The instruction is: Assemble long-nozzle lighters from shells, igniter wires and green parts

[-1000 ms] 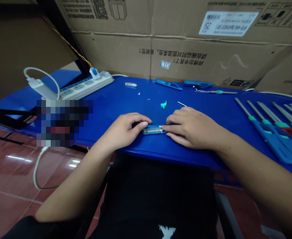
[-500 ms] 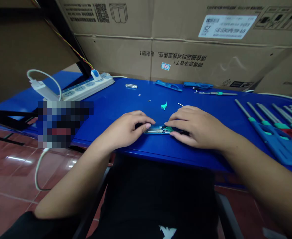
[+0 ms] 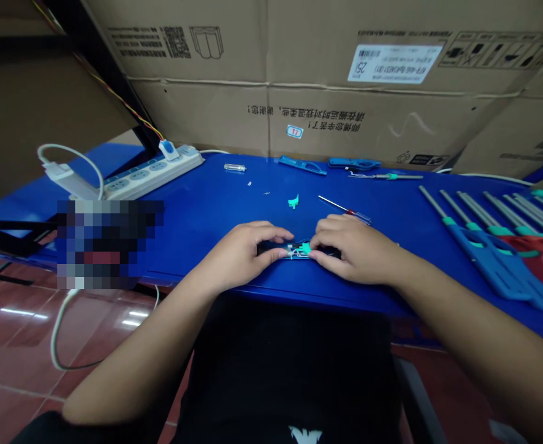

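Left hand (image 3: 237, 253): clenched on the left end of the clear casing, fingers curled over.
Right hand (image 3: 352, 250): grasping its right end; the two-sided pinch seems to steady it.
Clear casing (image 3: 283, 250): one, near side of the blue table (image 3: 197, 203), between the hands; teal part (image 3: 305, 248) shows in it.
Loose, far of hands: one teal clip (image 3: 293, 201), one screwdriver (image 3: 343, 208), one clear tube (image 3: 234, 167).
Far edge: two blue handles (image 3: 302, 164), one thin tool (image 3: 385, 176).
Right: blue racks (image 3: 489, 259) with metal rods (image 3: 466, 206), count unclear, kept aside.
Left: one power strip (image 3: 153, 171).
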`<state>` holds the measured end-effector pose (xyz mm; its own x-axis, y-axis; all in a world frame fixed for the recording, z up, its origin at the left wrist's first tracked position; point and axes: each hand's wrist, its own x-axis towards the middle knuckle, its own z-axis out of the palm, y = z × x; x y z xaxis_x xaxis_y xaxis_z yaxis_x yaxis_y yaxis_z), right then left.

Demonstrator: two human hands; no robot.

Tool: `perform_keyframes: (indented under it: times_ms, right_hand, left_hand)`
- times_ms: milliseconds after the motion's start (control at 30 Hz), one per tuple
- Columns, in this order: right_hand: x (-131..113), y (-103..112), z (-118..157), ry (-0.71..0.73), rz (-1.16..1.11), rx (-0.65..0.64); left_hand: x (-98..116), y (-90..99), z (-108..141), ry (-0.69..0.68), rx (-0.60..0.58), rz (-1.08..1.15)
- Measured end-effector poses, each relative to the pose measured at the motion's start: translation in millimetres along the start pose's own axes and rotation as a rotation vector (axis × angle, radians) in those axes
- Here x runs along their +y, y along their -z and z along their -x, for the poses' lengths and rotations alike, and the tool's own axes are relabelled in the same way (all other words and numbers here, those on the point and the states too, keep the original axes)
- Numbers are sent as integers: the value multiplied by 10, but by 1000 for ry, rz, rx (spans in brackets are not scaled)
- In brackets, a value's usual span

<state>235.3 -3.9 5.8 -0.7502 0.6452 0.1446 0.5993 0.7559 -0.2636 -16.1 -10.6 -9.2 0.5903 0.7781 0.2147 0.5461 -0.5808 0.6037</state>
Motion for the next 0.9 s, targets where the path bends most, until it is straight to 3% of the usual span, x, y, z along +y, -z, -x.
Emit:
perform_keyframes:
  times_ms: [200,433,900]
  right_hand:
    - [-82,-5,5,-106,-111,-19]
    - [-148,15,-50,-230,-162,-14]
    - [-226,-46,-116,-321,-150,14]
  left_hand:
    - [33,-1,-77,36,-91,-24]
    - [87,-160,-93,119,-81,-172]
    - [42,-203,-116,58,-108,-167]
